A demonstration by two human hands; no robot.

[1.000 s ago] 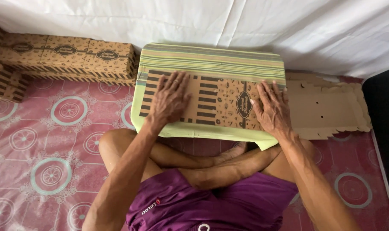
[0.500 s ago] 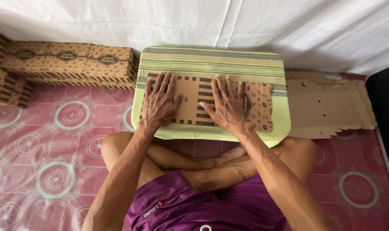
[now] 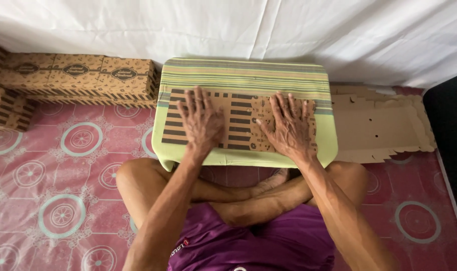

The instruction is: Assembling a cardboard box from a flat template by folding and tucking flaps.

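A flat, folded brown cardboard box blank [image 3: 242, 120] with dark stripes lies on a small low table [image 3: 246, 75] covered in a green striped cloth. My left hand [image 3: 201, 120] presses flat on the blank's left part, fingers spread. My right hand [image 3: 288, 125] presses flat on its right part, fingers apart. Neither hand grips anything. I sit cross-legged behind the table.
Assembled patterned brown boxes [image 3: 78, 75] are stacked in a row at the left, against a white sheet [image 3: 238, 25]. A pile of plain flat cardboard blanks [image 3: 381, 125] lies right of the table. A pink patterned mat [image 3: 63, 200] covers the floor.
My right hand slid left along the blank, then back toward its right part. My left hand stayed on the left part. The blank now looks narrower and folded flat.
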